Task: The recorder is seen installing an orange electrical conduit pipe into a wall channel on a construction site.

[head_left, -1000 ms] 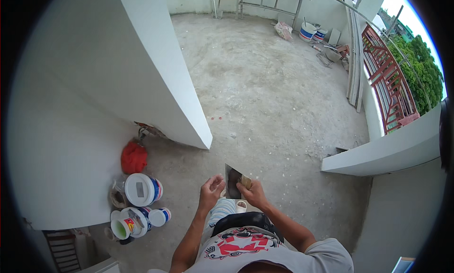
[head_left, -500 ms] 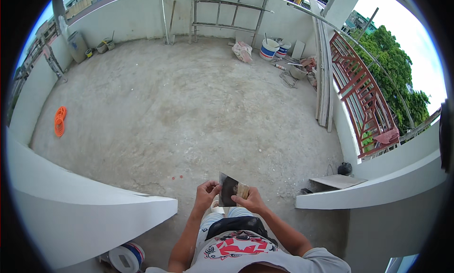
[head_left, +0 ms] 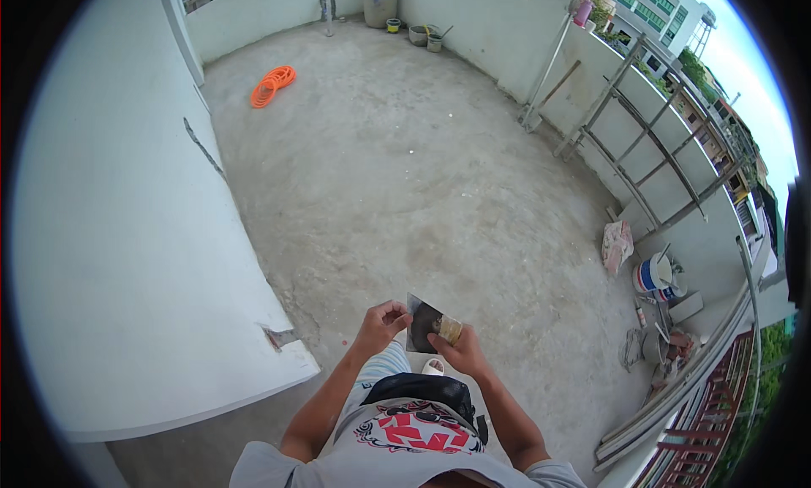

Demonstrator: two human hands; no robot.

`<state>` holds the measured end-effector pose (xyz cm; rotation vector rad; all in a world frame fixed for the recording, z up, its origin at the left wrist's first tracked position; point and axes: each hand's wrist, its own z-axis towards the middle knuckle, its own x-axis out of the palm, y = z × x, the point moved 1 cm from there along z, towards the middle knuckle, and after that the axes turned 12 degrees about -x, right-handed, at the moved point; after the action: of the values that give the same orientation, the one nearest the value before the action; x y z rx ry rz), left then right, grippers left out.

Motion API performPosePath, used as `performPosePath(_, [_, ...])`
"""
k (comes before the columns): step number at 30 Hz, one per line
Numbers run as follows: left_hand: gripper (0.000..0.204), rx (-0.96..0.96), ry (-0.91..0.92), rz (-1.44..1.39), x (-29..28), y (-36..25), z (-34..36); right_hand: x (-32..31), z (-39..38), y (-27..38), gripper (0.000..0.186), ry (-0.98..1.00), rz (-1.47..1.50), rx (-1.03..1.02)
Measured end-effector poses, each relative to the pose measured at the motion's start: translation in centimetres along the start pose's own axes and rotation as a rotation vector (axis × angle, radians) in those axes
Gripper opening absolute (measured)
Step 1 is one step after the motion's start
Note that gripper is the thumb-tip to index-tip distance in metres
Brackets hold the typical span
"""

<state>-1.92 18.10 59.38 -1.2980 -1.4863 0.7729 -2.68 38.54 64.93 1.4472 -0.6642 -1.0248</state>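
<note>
My right hand point(head_left: 459, 350) grips the pale wooden handle of a wide putty knife point(head_left: 422, 329), the thumb laid over its dark metal blade. The blade's pointed corner is up, in front of my waist. At the blade's left edge is my left hand point(head_left: 382, 327), its fingers curled and drawn together in a pinch. The fingertips come right up to the metal; whether anything small sits between them is too fine to see.
An orange coiled hose point(head_left: 272, 86) lies on the concrete floor at far left. A white wall point(head_left: 144, 260) stands close on my left. Far right are a wooden ladder-like frame point(head_left: 646, 137), a sack point(head_left: 617, 246), paint buckets point(head_left: 649, 275) and long boards point(head_left: 676, 403).
My view has swung left, so the hose, buckets and frame appear farther right. I have stepped forward somewhat. The putty knife stays in my right hand with my left at its edge.
</note>
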Motion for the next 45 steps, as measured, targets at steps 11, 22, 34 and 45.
performPosePath(11, [0.011,0.019,-0.361,-0.319,-10.7,-8.5,29.2,-6.4,38.3,-6.1,0.017,0.373,-0.080,0.004])
performPosePath(22, [0.032,0.203,-0.462,-0.034,-29.2,-29.1,58.6,-7.8,78.9,-8.1,0.014,0.347,0.070,-0.100])
performPosePath(34, [0.038,-0.129,-1.098,-0.088,-58.0,-35.8,73.9,1.2,128.8,-11.4,0.019,0.611,-0.052,-0.182])
performPosePath(45, [0.030,-0.166,-1.195,0.067,-98.6,-42.9,101.1,0.8,157.3,-37.8,0.037,0.357,-0.922,0.088])
